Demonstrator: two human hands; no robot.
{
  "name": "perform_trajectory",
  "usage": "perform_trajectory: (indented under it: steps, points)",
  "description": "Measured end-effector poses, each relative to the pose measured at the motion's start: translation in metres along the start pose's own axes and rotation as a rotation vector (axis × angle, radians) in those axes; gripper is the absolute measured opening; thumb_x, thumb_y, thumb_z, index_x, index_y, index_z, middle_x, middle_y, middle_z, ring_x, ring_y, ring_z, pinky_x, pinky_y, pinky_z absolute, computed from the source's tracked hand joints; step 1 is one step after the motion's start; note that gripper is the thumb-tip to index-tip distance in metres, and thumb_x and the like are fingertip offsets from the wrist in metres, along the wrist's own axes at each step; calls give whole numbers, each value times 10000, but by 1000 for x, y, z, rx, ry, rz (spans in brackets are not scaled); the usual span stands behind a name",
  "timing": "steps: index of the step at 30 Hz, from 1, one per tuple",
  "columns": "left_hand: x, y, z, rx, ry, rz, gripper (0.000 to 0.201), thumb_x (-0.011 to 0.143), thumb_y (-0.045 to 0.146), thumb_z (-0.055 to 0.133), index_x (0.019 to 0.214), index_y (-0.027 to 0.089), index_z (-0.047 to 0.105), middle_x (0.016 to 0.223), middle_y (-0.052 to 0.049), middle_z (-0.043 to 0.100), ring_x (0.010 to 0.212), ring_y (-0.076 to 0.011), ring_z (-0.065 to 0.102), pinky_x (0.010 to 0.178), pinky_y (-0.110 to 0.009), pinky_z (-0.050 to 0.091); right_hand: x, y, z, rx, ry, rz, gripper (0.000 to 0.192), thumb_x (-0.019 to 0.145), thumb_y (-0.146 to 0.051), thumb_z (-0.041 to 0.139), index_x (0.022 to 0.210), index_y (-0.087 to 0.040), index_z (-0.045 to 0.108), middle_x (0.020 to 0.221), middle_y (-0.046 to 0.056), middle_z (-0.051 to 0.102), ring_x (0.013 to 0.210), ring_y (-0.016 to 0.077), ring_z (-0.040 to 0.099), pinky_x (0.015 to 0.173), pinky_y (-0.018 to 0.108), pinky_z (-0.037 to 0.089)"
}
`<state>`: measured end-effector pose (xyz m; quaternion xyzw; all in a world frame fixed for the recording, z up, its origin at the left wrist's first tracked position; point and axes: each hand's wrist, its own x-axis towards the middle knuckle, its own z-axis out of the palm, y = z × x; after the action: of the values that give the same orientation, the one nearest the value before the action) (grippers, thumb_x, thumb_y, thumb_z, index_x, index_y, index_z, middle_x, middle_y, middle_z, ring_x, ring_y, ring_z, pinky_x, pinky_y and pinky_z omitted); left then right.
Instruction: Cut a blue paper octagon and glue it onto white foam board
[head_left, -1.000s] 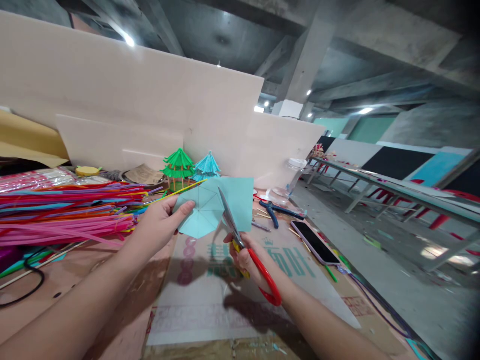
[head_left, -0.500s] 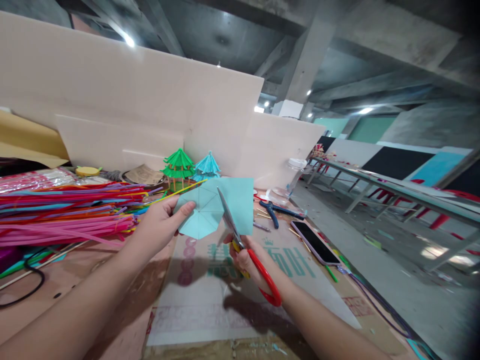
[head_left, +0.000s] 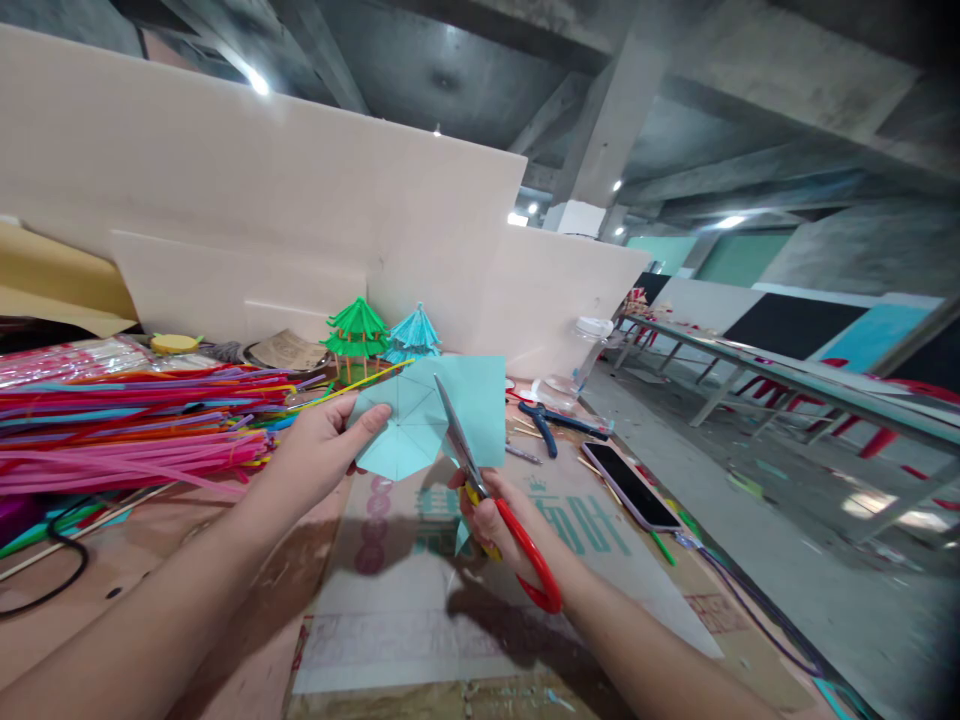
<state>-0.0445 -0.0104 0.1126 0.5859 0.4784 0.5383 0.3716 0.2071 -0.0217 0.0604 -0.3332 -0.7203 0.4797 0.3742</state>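
My left hand (head_left: 346, 437) pinches the left side of a light blue sheet of paper (head_left: 472, 400), its thumb lying on top. Drawn lines cross the left part of the sheet, which has an angular, many-sided edge; the right part is a plain straight-edged piece. My right hand (head_left: 499, 515) is closed round a pair of scissors (head_left: 517, 545) with red and yellow handles. The blades point up and away, lying against the paper between the two parts. A small blue paper scrap (head_left: 462, 538) shows below the right hand's fingers.
Many colourful pipe cleaners (head_left: 135, 420) lie at the left. A green paper pagoda (head_left: 358, 335) and a blue one (head_left: 415, 330) stand behind the sheet. At the right are pliers (head_left: 551, 425), a phone (head_left: 630, 485) and a clear cup (head_left: 589, 350).
A small blue scrap has come off and now shows below the right hand, over the table. Both hands and the scissors have hardly moved.
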Motion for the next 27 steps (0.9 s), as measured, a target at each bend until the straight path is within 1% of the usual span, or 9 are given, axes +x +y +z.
perform_trajectory:
  steps: [3, 9, 15, 21, 27]
  points:
    - [0, -1, 0, 4, -4, -4, 544, 719, 718, 693, 821, 184, 670, 586, 43, 522, 486, -121, 454, 432, -216, 369, 0, -3, 2, 38, -12, -2, 665, 846, -792, 513, 1146, -200, 544, 720, -42, 382, 559, 108, 316, 494, 257, 304]
    - [0, 1, 1, 21, -3, 10, 570, 694, 736, 684, 837, 185, 680, 599, 31, 544, 492, -131, 472, 440, -230, 388, 1, -3, 2, 36, -7, 11, 679, 822, -810, 528, 1125, -203, 548, 773, -18, 434, 559, 99, 336, 471, 245, 278]
    - [0, 3, 0, 38, -1, 7, 540, 700, 721, 678, 787, 189, 648, 584, 36, 516, 495, -134, 473, 433, -231, 401, 0, -1, 1, 95, 10, 49, 684, 801, -796, 581, 1121, -192, 549, 756, -24, 421, 548, 92, 307, 457, 238, 255]
    - [0, 3, 1, 38, 1, -2, 546, 697, 726, 664, 789, 188, 646, 580, 36, 517, 483, -131, 470, 418, -227, 392, 1, 4, 1, 89, -6, 39, 705, 799, -810, 564, 1121, -184, 542, 709, -43, 410, 513, 82, 300, 445, 237, 242]
    - [1, 3, 0, 38, -1, -3, 539, 697, 717, 667, 788, 187, 648, 585, 36, 522, 490, -131, 478, 417, -225, 401, 1, 5, 1, 105, -4, 33, 663, 812, -786, 580, 1095, -187, 548, 721, -45, 408, 504, 70, 297, 441, 233, 227]
